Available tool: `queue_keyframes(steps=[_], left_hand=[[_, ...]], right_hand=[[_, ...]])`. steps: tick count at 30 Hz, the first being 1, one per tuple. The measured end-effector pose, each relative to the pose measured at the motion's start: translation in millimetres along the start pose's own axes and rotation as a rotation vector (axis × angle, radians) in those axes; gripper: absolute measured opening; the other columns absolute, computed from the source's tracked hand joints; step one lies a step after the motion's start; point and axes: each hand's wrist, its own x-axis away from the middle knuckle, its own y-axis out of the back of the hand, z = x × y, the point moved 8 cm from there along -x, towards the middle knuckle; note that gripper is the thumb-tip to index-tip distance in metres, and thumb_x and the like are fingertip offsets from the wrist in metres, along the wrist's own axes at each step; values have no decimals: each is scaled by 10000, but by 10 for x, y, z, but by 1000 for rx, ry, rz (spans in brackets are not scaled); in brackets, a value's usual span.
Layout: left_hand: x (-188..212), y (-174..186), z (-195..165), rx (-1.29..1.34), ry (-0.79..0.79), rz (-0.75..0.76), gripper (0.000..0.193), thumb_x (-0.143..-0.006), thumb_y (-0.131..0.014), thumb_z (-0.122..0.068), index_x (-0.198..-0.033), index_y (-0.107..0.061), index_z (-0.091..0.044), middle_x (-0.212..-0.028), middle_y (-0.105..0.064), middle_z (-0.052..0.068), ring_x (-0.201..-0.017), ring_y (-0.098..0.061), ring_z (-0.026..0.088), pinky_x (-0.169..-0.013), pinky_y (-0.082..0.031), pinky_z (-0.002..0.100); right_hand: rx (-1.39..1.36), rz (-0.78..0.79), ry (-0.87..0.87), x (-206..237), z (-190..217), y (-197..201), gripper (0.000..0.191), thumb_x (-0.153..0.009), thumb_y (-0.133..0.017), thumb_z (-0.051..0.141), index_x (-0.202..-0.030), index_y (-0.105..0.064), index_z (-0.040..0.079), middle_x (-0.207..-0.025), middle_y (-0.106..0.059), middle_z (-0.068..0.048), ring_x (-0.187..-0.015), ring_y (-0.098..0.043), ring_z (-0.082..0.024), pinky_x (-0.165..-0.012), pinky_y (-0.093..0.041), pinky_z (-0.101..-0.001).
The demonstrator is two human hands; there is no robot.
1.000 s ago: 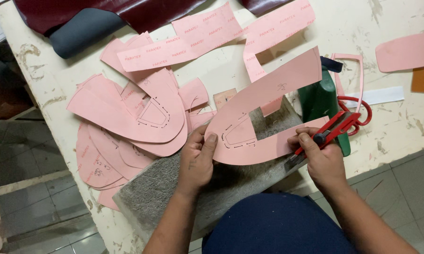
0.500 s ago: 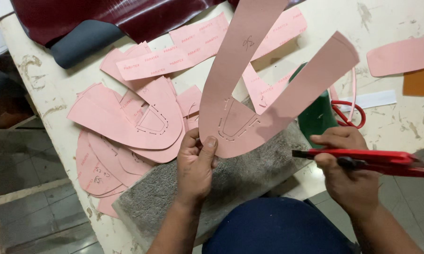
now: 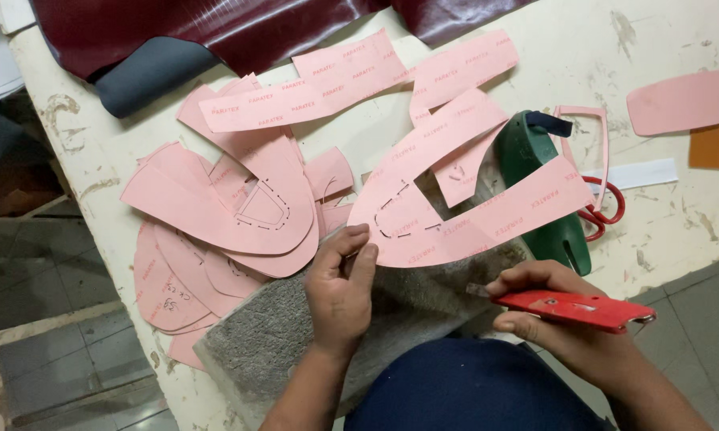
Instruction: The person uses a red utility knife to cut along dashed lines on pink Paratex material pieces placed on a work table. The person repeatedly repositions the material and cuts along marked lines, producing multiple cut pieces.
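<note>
A pink U-shaped pattern piece (image 3: pixel 455 215) is pinched at its toe by the left hand (image 3: pixel 339 283) over the grey cutting pad (image 3: pixel 296 335), while a red utility knife (image 3: pixel 571 307) is gripped in the right hand (image 3: pixel 551 319), so trimming seems underway and a steadied blade is needed.

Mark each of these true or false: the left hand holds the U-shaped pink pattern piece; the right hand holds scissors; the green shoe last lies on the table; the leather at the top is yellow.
1. The left hand holds the U-shaped pink pattern piece: true.
2. The right hand holds scissors: false, it grips a red utility knife.
3. The green shoe last lies on the table: true.
4. The leather at the top is yellow: false, dark red.
</note>
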Motion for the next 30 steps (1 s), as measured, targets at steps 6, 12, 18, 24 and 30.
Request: queue_keyframes(steps=[6,12,18,24,30], left_hand=[[-56,-141,95,200,129,18,693,-877,-615,46,-1499,-311,23,-1258,-578,144,-933,-610,113,-785,-558,253],[-54,-144,168,188,372,136,716,-885,-610,25,-1541,-324,2,-1221,-627,159,-913,-620,133,-823,-553,262],[-87,-295,31,-127,205,187,441,-924,-621,-72,-1353,-566,15,-1257,-636,145,-1116,-636,191,-978,-534,321],[-50,-558,-300,-536,-238,368,376,-916,-641,-92,-1288,-660,-34,-1352,-646,140,-1252,-604,323,-1064,-480,410],[-34,-958,-601,-799,-533,521,535,-850,-668,-91,-1381,-609,-62,-1455,-577,126,-1281,-547,329,-1073,-379,437]], right_hand=[[-92,-30,-141,14,-153,-46,416,-846,-692,68,-1236,-549,33,-1123,-730,-157,-1090,-728,-231,-919,-597,-373],[-300,21,14,130,-94,-7,376,-835,-652,-15,-1199,-557,-28,-1202,-700,-197,-1155,-677,-262,-963,-559,-404],[-358,-160,-42,-5,-269,118,249,-938,-662,81,-1126,-598,-69,-1009,-694,-194,-936,-702,-263,-884,-582,-424],[410,-381,-483,-56,-458,347,337,-916,-766,266,-1101,-669,2,-815,-733,-170,-741,-691,-253,-738,-553,-391],[-95,-413,-141,-214,-377,132,290,-888,-722,131,-1111,-632,-30,-922,-726,-109,-808,-709,-183,-752,-585,-326]])
